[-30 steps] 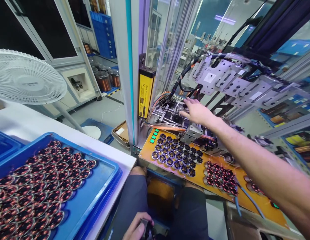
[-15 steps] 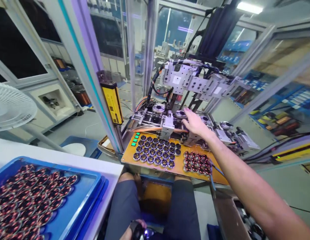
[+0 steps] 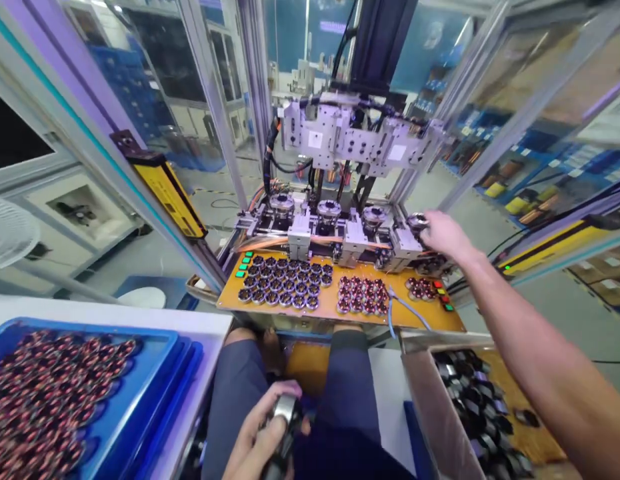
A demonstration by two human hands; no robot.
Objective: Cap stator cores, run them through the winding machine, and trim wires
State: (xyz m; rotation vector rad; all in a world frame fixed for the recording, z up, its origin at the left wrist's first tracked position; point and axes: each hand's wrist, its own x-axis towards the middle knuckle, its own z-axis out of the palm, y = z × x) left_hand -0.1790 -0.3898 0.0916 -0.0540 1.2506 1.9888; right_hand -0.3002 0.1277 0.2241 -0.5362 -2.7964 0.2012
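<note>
Low in the view, my left hand (image 3: 263, 433) is wrapped round a dark tool with a silver metal top (image 3: 286, 408), held above my lap. My right hand (image 3: 443, 233) reaches to the rightmost round fixture (image 3: 418, 222) of the machine; its fingers are bent at the fixture, and what they hold, if anything, is hidden. Three more fixtures carry round parts, one of them the middle part (image 3: 329, 210). On the orange work plate (image 3: 330, 320) stand rows of dark-centred round parts (image 3: 280, 280), reddish copper-wound parts (image 3: 363, 293) and blue-handled pliers (image 3: 413, 308).
A blue tray (image 3: 155, 340) of copper-wound parts lies on the left white table. At the right, a cardboard box (image 3: 415, 393) holds black and silver pieces. Yellow sensor bars (image 3: 170, 197) flank the machine, and a white fan (image 3: 13, 230) stands at the left.
My right hand has moved right, from a middle fixture to the rightmost one. My left hand has risen further into view with the tool. The camera view has shifted right.
</note>
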